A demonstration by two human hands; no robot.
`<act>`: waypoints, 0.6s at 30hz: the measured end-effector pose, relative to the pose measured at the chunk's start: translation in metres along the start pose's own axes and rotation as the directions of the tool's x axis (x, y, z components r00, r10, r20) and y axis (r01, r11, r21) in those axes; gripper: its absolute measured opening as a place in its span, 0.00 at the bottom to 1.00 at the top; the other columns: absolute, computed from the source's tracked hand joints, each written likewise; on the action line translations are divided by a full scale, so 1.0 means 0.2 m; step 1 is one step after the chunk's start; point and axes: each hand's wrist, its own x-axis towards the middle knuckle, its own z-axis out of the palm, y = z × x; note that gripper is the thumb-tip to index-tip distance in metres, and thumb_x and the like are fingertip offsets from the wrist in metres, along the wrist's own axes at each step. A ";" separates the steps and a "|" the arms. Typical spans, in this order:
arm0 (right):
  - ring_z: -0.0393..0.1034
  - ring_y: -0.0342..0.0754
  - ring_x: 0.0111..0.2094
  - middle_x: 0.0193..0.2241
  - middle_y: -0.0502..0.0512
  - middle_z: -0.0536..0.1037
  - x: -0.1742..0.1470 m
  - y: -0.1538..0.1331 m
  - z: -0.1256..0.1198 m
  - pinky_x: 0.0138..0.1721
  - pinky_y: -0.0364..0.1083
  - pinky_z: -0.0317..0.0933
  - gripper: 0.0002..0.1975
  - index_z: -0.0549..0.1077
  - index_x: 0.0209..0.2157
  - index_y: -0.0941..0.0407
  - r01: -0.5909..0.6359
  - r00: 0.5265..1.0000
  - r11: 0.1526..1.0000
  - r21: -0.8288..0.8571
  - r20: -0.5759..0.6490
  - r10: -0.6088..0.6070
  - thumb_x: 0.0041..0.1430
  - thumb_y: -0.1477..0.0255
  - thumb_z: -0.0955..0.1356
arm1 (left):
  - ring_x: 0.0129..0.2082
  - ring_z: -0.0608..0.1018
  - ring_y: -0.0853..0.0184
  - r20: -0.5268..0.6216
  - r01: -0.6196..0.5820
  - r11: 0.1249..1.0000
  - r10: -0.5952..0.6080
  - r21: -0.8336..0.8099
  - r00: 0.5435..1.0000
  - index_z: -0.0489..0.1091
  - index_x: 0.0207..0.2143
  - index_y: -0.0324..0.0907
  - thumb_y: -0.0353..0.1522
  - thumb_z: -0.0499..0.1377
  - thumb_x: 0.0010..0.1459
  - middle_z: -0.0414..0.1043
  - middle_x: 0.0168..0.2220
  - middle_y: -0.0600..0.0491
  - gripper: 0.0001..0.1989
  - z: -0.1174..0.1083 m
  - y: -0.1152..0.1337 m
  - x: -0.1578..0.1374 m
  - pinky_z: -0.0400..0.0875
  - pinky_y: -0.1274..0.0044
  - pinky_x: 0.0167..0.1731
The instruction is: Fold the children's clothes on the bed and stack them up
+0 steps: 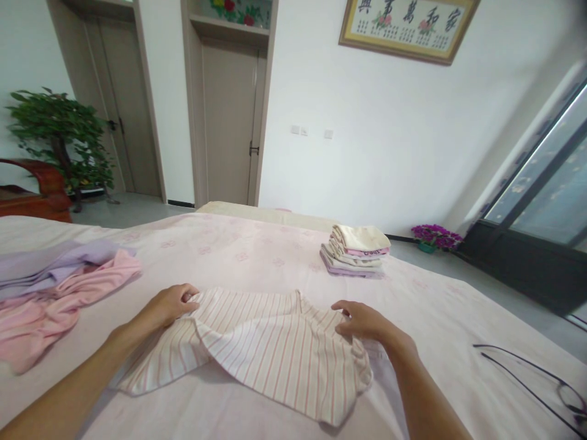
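Note:
A cream garment with pink stripes (275, 342) lies loosely spread over the bed in front of me; its exact kind is unclear. Its near part is folded and rumpled, with a raised edge running across the middle. My left hand (177, 304) pinches its far left corner, thumb and fingers closed on the cloth. On the opposite side, my right hand (362, 319) has its fingers curled onto the garment's upper right edge. Bunched cloth sits just below the right wrist.
A stack of folded clothes (355, 250) stands beyond my right hand. Crumpled pink cloth (68, 305) and lilac cloth (46, 266) lie at the left. A pair of glasses (568, 394) rests at the right on the pale pink bedsheet (238, 244).

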 end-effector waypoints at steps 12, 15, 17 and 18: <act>0.71 0.48 0.35 0.31 0.51 0.78 -0.06 -0.14 -0.15 0.37 0.44 0.59 0.16 0.77 0.29 0.53 0.217 0.921 0.974 0.057 -0.344 -0.185 0.42 0.79 0.61 | 0.47 0.74 0.59 -0.434 -0.006 0.999 0.026 0.047 0.901 0.70 0.33 0.44 0.25 0.51 0.44 0.72 0.43 0.49 0.14 -0.14 -0.09 -0.01 0.67 0.71 0.50; 0.72 0.48 0.32 0.29 0.51 0.79 -0.04 -0.08 -0.14 0.37 0.44 0.61 0.16 0.78 0.27 0.54 0.122 0.962 0.983 0.138 -0.259 -0.083 0.42 0.79 0.60 | 0.46 0.76 0.57 -0.323 0.082 0.996 -0.072 0.019 0.944 0.72 0.32 0.44 0.25 0.51 0.43 0.75 0.42 0.49 0.14 -0.11 -0.22 0.02 0.68 0.70 0.48; 0.73 0.49 0.37 0.33 0.52 0.80 -0.01 -0.04 -0.12 0.41 0.45 0.61 0.18 0.79 0.32 0.54 0.067 0.955 0.990 0.126 -0.296 -0.027 0.45 0.79 0.60 | 0.47 0.76 0.54 -0.325 0.115 0.993 -0.100 0.027 0.940 0.74 0.37 0.44 0.29 0.51 0.49 0.76 0.44 0.48 0.15 -0.10 -0.26 0.03 0.68 0.68 0.48; 0.73 0.50 0.40 0.36 0.52 0.81 0.01 -0.03 -0.10 0.43 0.46 0.61 0.19 0.79 0.35 0.54 0.052 0.948 0.992 0.111 -0.319 -0.014 0.48 0.78 0.60 | 0.49 0.75 0.53 -0.328 0.114 0.993 -0.096 0.036 0.940 0.75 0.40 0.44 0.31 0.51 0.52 0.76 0.46 0.46 0.16 -0.10 -0.27 0.04 0.68 0.67 0.48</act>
